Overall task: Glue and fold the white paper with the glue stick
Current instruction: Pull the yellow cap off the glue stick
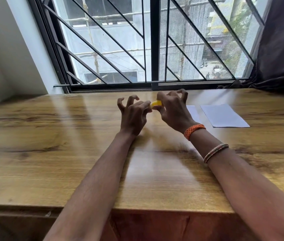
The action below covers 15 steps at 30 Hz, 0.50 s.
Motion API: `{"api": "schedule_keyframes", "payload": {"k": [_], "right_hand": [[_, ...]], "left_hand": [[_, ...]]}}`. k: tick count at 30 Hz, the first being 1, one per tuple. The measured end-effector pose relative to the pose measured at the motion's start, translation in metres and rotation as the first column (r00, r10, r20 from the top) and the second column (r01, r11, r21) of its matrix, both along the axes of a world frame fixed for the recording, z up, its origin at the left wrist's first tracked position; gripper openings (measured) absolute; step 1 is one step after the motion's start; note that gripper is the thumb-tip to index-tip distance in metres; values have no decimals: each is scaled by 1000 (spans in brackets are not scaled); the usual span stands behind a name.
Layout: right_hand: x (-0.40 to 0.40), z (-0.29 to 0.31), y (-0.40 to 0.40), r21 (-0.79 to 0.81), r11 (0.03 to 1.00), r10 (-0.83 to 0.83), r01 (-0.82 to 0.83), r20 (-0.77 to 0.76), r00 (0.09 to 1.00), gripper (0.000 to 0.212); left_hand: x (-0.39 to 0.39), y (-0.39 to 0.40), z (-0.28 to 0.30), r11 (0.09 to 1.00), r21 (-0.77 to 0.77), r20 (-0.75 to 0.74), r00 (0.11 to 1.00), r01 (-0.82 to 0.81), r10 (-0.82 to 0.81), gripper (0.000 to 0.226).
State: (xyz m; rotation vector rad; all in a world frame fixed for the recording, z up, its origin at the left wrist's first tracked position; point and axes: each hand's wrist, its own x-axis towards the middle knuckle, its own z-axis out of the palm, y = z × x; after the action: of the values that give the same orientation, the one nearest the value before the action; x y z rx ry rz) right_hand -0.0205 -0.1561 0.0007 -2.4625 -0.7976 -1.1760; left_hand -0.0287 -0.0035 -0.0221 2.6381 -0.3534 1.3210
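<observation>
held between both hands above the glossy wood-grain tabletop (68,153): one small yellow glue stick (156,103), long axis roughly left to right. pinched at its left end by the left hand (134,115), thumb and forefinger closed on it, other fingers curled and lifted clear. gripped around its right part by the right hand (172,110), outer fingers arched up. probably being uncapped, judging from the opposed pinches; cap not clearly told apart.

lying flat on the tabletop, right of the glue stick and well apart from it: two white paper sheets. larger rectangular white paper sheet (224,115) farther right, long axis running away toward the barred window (151,40); smaller white piece (192,113) partly hidden behind the right wrist. nearer to the right hand than the left, so likely a rightward reach for gluing. no glue seen on either sheet, neither folded.
</observation>
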Motion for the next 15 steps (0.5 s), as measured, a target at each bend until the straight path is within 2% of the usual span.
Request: {"api": "schedule_keyframes", "payload": {"k": [5, 8, 12, 15], "right_hand": [[4, -2, -6, -165, 986, 17, 10, 162, 987, 39], [3, 5, -8, -139, 989, -17, 60, 298, 955, 43], [-1, 11, -8, -29, 996, -73, 87, 319, 945, 31], [-1, 5, -3, 14, 999, -53, 51, 239, 970, 25]], "left_hand": [[0, -1, 0, 999, -22, -60, 998, 34, -35, 20], [0, 3, 0, 997, -69, -158, 986, 33, -44, 21], [1, 11, -1, 955, -296, -219, 975, -23, -45, 18], [0, 17, 2, 843, -533, -241, 968, -77, -64, 16]]}}
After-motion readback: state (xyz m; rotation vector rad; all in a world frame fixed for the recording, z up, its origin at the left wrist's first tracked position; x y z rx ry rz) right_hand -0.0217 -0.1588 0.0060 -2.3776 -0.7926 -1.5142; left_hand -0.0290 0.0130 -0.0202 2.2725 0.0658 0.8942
